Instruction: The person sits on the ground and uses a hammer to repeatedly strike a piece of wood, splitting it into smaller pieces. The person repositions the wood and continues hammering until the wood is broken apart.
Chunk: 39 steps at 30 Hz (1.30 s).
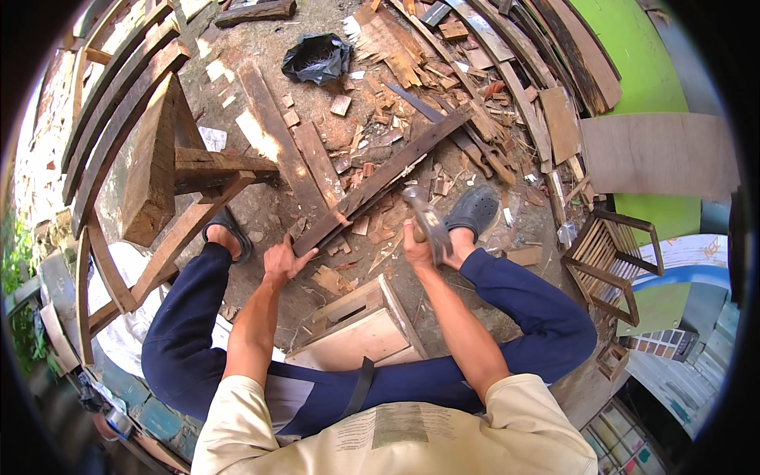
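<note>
A dark wooden plank [388, 174] slants across the ground in front of me, its near end by my left hand [282, 260]. My left hand is closed on that end, the thumb lying along its edge. In my right hand [416, 245] is a hammer [428, 220], held a little to the right of the plank and apart from it. Beyond the plank's near end lie a long brown board [273, 127] and a shorter board [319, 162]. A handsaw [416, 101] lies past the plank, partly hidden by it.
A wooden trestle [154, 174] with curved-looking beams stands at left. Wood scraps [396, 47] and a black plastic bag [317, 57] lie ahead. Long planks [522, 87], a green board [633, 71] and a slatted wooden frame [613, 265] are at right. A wooden box [356, 336] sits between my legs.
</note>
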Available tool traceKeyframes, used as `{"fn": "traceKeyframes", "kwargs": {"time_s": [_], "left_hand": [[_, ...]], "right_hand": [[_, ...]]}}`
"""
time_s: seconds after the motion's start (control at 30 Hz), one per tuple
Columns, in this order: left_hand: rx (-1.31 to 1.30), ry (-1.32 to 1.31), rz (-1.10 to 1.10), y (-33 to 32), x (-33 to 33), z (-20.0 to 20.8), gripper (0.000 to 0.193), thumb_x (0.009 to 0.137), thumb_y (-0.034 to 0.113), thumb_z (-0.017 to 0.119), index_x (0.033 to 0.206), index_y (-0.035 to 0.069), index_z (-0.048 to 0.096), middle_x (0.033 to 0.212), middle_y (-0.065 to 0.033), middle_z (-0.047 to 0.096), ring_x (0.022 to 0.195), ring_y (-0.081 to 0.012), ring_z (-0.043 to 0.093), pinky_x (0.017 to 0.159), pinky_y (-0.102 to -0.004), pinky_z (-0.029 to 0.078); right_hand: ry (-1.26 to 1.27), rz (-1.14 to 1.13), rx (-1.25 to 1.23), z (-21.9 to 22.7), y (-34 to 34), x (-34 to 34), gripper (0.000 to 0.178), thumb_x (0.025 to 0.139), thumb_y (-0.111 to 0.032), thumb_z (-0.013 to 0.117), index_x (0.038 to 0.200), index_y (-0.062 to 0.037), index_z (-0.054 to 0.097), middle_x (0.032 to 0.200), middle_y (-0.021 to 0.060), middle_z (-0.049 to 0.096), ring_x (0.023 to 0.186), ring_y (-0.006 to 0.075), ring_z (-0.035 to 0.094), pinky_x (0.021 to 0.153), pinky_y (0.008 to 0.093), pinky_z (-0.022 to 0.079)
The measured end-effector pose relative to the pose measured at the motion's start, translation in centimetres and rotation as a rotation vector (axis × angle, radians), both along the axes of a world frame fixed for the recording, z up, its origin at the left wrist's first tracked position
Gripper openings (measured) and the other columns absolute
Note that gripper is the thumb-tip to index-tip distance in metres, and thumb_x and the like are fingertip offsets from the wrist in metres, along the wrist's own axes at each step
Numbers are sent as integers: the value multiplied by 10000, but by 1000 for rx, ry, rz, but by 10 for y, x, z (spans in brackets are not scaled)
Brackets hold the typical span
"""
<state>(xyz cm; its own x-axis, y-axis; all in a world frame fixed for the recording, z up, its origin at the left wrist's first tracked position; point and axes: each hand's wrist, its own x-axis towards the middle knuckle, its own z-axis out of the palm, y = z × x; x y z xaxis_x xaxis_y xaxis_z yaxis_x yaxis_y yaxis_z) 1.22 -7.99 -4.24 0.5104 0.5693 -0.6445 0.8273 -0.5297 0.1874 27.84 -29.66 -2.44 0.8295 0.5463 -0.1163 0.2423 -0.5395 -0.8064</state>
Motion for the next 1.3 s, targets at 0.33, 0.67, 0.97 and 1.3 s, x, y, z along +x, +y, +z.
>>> {"fn": "traceKeyframes", "kwargs": {"time_s": [0.33,0.67,0.97,1.3], "left_hand": [[-15,27,-31,1,-7,3,1066,771,852,545,1243,-104,543,847,-274,712,845,-419,718,784,-492,559],[-81,23,-90,12,-3,2,1095,778,844,537,1278,-130,523,878,-302,701,905,-438,699,831,-499,542],[-138,56,-57,17,1,10,1067,770,818,580,1269,-124,535,950,-335,687,954,-462,683,869,-510,533],[-119,-48,-104,15,1,-10,1046,775,813,569,1236,-126,555,911,-330,690,932,-466,683,853,-515,531]], "right_hand": [[-11,47,-24,32,14,13,265,882,-266,689,828,-7,673,709,189,649,675,382,641,634,472,485],[352,159,-652,15,1,2,349,853,-312,664,974,8,726,955,279,706,945,440,688,812,516,531],[-90,18,305,109,52,32,272,901,-256,689,989,1,675,699,90,639,663,342,624,645,424,512],[238,109,-539,17,1,8,346,861,-312,647,966,11,712,913,296,692,910,477,673,783,503,534]]}}
